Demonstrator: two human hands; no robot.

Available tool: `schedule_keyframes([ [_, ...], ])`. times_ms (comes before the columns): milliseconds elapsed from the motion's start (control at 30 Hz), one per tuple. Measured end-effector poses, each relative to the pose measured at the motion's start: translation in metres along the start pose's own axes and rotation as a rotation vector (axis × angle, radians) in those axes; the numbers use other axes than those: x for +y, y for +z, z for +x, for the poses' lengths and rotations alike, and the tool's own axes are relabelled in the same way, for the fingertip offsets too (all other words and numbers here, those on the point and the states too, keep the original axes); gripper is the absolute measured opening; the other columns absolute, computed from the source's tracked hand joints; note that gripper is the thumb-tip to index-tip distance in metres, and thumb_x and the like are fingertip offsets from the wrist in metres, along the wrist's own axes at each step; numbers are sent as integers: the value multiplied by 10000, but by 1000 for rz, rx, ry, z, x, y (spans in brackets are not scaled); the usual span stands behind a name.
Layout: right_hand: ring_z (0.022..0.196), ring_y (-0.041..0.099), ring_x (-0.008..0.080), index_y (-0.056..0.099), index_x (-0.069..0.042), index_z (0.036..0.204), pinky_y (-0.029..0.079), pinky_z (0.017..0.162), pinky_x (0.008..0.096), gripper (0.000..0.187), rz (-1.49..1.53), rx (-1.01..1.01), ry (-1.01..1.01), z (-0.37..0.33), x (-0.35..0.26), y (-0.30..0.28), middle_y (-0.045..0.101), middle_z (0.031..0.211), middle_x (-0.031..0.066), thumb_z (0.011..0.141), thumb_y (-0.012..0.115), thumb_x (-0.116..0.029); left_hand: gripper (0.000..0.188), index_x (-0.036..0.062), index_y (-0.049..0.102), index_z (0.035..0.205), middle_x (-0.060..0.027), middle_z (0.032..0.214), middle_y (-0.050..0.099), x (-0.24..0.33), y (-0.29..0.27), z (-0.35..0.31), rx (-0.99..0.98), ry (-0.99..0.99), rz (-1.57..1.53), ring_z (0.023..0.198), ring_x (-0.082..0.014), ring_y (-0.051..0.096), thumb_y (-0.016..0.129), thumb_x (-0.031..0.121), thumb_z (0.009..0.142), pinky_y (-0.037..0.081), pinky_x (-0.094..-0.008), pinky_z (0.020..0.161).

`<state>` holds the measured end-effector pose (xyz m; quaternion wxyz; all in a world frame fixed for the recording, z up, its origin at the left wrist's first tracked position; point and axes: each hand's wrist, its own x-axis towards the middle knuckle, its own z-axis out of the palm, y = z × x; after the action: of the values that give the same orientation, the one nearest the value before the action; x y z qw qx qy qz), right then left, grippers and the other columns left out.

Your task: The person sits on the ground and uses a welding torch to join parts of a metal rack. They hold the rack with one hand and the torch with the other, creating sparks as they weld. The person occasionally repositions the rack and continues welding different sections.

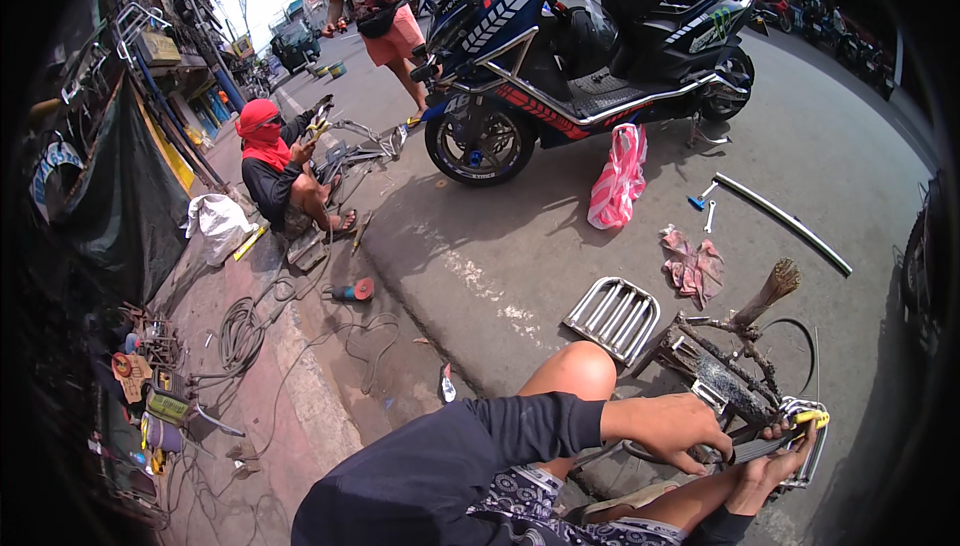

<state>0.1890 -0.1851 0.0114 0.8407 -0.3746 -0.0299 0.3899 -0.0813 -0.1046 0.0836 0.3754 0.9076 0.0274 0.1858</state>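
My left hand [672,430] reaches in from the left in a dark sleeve, fingers bent down at the near end of a dark strip [757,444]. What its fingertips grip is hidden. My right hand [768,473], palm turned up, is closed around a yellow-tipped holder [811,418], from which a thin rod rises; it looks like a welding electrode holder. Just beyond my hands stands a dark, worn metal frame [722,366] with a brush [772,291] lying on it. A silver slatted rack [614,320] lies left of the frame.
A blue scooter [560,96] stands ahead, a striped plastic bag [618,178] beside it. A rag [693,266], wrench [710,216] and metal tube [785,223] lie on the road. At left, a person in a red head covering [265,136] crouches near coiled cables [240,341] and an angle grinder [352,291].
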Motion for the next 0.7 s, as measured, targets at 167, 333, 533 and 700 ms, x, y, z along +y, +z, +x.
schedule_keyframes([
  [167, 656, 545, 124, 635, -127, 1138, 453, 556, 260, 311, 23, 25, 10, -6, -3, -1, 580, 820, 31, 1026, 687, -412, 476, 130, 680, 1304, -139, 975, 757, -3, 2, -2, -10, -42, 28, 905, -362, 729, 768, 345, 888, 561, -484, 788],
  [333, 662, 549, 130, 638, -135, 1130, 470, 569, 269, 304, 55, -9, 20, -6, -8, -9, 581, 822, 33, 1025, 691, -415, 498, 145, 648, 1354, -142, 997, 758, -3, 0, 0, -6, -86, 94, 924, -364, 731, 747, 375, 924, 566, -481, 796],
  [533, 643, 539, 125, 631, -131, 1113, 457, 550, 261, 306, 91, 20, -19, -11, -14, -9, 580, 811, 28, 1030, 679, -422, 602, 162, 574, 1458, -157, 924, 744, -4, -1, 5, 106, -87, 63, 877, -385, 732, 749, 377, 924, 564, -493, 767],
  [700, 638, 551, 112, 620, -127, 1126, 468, 559, 250, 355, 99, -25, -2, -17, -21, -6, 585, 805, 16, 1019, 669, -462, 802, 192, 458, 1619, -180, 803, 706, 11, -43, -2, 310, -118, 51, 650, -290, 684, 797, 376, 915, 548, -407, 675],
])
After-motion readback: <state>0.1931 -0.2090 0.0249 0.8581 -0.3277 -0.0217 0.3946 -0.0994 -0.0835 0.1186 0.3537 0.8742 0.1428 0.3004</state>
